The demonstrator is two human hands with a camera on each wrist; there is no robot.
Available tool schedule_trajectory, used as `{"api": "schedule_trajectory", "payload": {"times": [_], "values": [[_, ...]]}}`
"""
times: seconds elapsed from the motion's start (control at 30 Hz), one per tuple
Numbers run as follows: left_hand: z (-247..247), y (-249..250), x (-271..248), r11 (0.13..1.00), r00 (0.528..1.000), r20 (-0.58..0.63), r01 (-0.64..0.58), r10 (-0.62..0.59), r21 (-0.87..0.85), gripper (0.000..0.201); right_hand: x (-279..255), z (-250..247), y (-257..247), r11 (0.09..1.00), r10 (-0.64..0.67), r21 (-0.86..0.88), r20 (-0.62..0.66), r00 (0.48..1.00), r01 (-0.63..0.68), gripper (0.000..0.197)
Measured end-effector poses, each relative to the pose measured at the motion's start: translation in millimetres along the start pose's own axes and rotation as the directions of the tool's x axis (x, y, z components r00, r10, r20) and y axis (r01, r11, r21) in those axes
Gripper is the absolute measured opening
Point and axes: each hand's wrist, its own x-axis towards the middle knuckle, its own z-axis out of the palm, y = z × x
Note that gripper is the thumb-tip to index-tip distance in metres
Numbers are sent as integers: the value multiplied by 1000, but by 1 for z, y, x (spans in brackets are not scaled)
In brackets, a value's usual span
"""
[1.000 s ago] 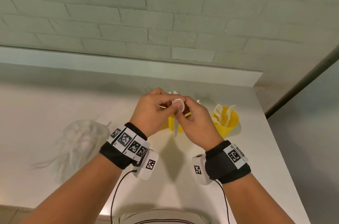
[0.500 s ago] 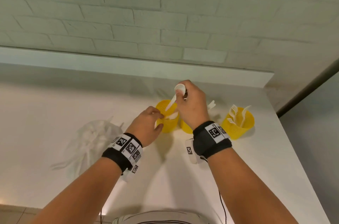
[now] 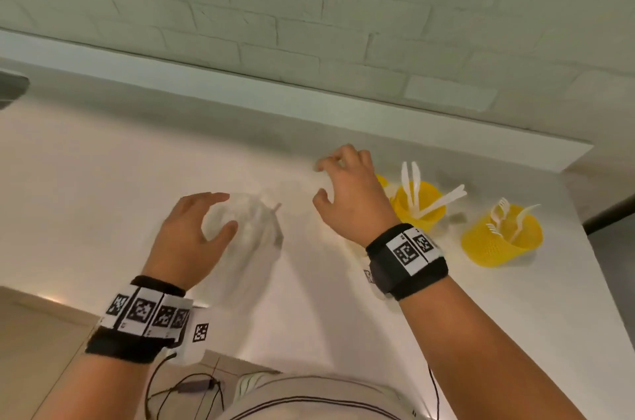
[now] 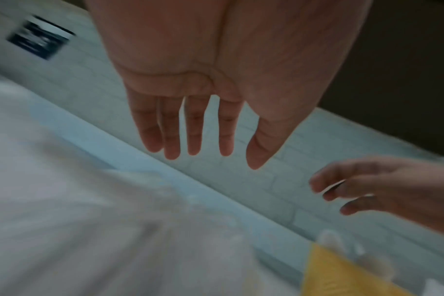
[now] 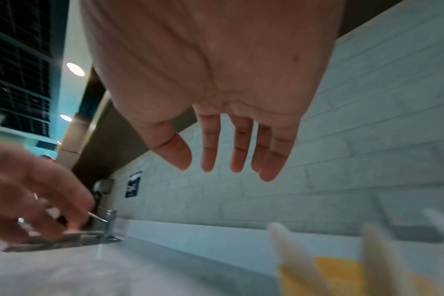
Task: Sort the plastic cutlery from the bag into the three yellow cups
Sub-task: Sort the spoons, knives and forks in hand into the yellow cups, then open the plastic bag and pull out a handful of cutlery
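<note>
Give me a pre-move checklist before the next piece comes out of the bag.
1. Left hand empty: ok, fingers straight in the left wrist view.
2. Right hand empty: ok, fingers loose, nothing held.
3. Bag within reach: ok, it lies between the hands.
4. Bag opening and next piece located: cannot tell, blurred.
5. Middle cup and right cup upright: ok.
6. Third cup clear: cannot tell, mostly hidden behind the right hand.

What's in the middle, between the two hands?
In the head view, the clear plastic bag of cutlery lies on the counter between the left hand and right hand.
</note>
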Motion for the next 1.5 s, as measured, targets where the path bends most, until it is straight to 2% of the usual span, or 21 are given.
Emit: {"api": "schedule_trajectory", "payload": {"times": [0.03,0.1,0.2,0.23,0.3,0.4,0.57,0.67,0.8,0.93,1.1,1.23,1.3,1.37,1.43,1.5], "values": [[1,-12,-1,998,997,40,66,-67,24,51,-2,10,-10,996,-27,84,35,999,24,37],[7,-30,-5,983,973,143,174,-180,53,58,-6,40,-29,980,-59,198,211,976,16,41],[22,-45,-11,973,946,227,231,-232,32,66,-16,87,-45,983,-47,181,468,882,-43,53],[25,-47,-13,970,945,224,243,-237,2,66,-20,99,-47,983,-41,177,510,859,-58,56],[29,-47,-18,969,953,195,243,-231,-39,65,-28,115,-47,976,-39,202,527,849,-81,59],[33,-40,-27,976,964,180,211,-197,-59,58,-39,119,-40,964,-24,243,476,879,-106,57],[48,-18,-39,970,959,258,167,-119,-174,39,-70,99,-6,938,44,298,400,915,-175,56],[65,4,-42,981,939,344,74,-8,-179,35,-94,80,17,909,127,327,372,919,-258,60],[91,39,-43,993,905,409,-97,116,-66,27,-121,55,47,910,205,298,279,938,-287,45],[115,66,-38,958,864,444,-285,238,41,20,-145,43,71,926,264,248,115,957,-286,36],[126,82,-33,944,875,372,-331,309,-5,17,-165,40,78,963,227,169,-91,970,-210,7],[116,84,-24,958,924,255,-280,285,-56,20,-171,32,88,934,297,274,-246,923,-228,2],[110,80,-20,964,941,212,-253,264,-79,19,-176,28,94,918,333,314,-277,901,-243,1],[109,79,-20,953,935,191,-284,299,-104,19,-177,24,94,924,317,304,-272,909,-231,8],[115,85,-21,924,895,228,-368,383,-106,33,-174,23,88,940,267,271,-199,943,-209,22],[126,96,-20,897,841,321,-437,435,-70,35,-166,27,81,969,192,182,-133,972,-166,19]]}}
